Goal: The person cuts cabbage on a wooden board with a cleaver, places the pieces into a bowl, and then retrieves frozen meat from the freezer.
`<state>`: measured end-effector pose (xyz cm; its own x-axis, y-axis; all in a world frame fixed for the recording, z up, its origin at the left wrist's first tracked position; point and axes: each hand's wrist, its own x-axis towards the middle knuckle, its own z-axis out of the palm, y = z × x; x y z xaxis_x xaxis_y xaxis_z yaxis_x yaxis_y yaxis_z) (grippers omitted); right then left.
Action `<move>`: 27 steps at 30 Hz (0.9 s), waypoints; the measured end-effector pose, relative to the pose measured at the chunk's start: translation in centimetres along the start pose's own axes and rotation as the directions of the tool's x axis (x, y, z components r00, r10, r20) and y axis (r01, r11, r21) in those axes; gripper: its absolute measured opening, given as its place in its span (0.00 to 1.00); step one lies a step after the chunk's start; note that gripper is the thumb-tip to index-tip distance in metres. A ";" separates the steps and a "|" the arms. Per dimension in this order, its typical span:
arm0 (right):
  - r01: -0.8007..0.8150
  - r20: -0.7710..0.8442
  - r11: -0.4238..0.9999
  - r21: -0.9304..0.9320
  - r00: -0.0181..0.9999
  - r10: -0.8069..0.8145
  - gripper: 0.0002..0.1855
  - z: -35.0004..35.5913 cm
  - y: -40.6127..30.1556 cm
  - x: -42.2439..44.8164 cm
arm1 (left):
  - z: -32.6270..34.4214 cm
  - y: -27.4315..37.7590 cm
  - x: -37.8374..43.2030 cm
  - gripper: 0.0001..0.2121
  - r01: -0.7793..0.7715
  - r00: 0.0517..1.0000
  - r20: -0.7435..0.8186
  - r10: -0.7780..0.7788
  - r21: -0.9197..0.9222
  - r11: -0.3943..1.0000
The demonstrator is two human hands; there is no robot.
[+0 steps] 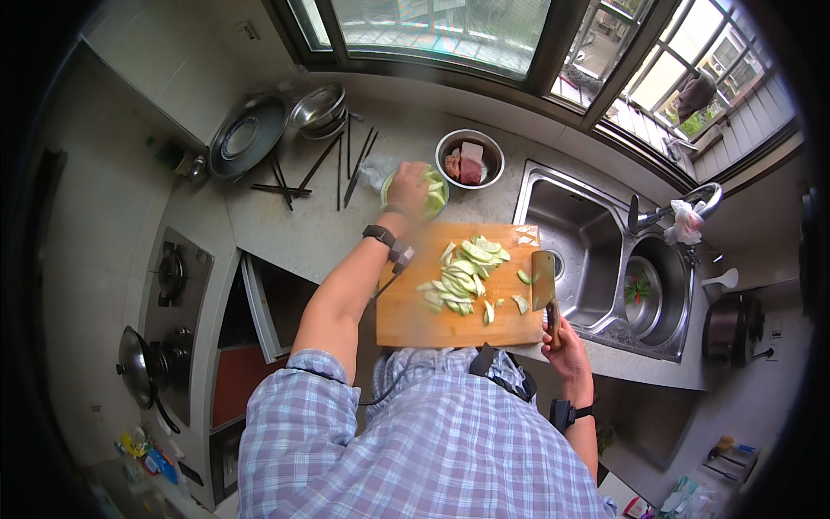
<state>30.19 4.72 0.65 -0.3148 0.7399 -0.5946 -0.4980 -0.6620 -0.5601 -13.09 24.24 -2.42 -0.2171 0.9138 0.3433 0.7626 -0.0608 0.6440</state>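
Note:
My left hand point(408, 185) reaches over a bowl point(443, 206) of pale green vegetable slices point(432, 193), its fingers at the slices; whether they grip any is hidden. My right hand point(565, 347) is closed around the wooden handle of a cleaver point(543, 282), whose blade lies over the right edge of a wooden cutting board point(402, 324). A pile of sliced green vegetable, perhaps cucumber point(463, 276), covers the board's middle. A few loose pieces point(521, 303) lie near the blade.
A steel bowl of raw meat point(469, 162) stands behind the board. The double sink point(577, 227) is at the right, with a faucet point(674, 211). Dark chopsticks point(339, 175), stacked metal bowls point(319, 110) and a large pan point(249, 136) are on the left counter. A gas stove point(178, 324) lies further left.

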 end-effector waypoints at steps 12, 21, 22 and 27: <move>0.042 -0.032 0.999 0.011 0.999 -0.041 0.24 1.2 0.7 -0.2 | 0.3 0.5 0.1 0.22 -0.013 0.989 0.145 -0.028 0.275 0.961; 0.023 -0.028 1.000 -0.004 0.999 -0.024 0.23 0.9 0.2 -0.2 | -0.3 0.5 -2.8 0.23 -0.273 0.901 0.423 0.096 0.383 0.883; 0.020 -0.032 1.000 -0.007 0.999 -0.021 0.23 1.0 0.1 -0.3 | -0.2 0.7 -2.9 0.23 -0.286 0.891 0.445 0.094 0.387 0.877; 0.007 -0.020 1.000 -0.018 1.000 -0.008 0.23 0.6 -0.4 -0.1 | 0.2 0.6 -3.3 0.22 -0.343 0.888 0.436 0.148 0.410 0.845</move>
<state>29.88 4.94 1.29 -0.2948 0.7425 -0.6015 -0.4853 -0.6586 -0.5751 -11.85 21.25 -3.29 0.1860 0.9772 0.1023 0.9689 -0.1997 0.1462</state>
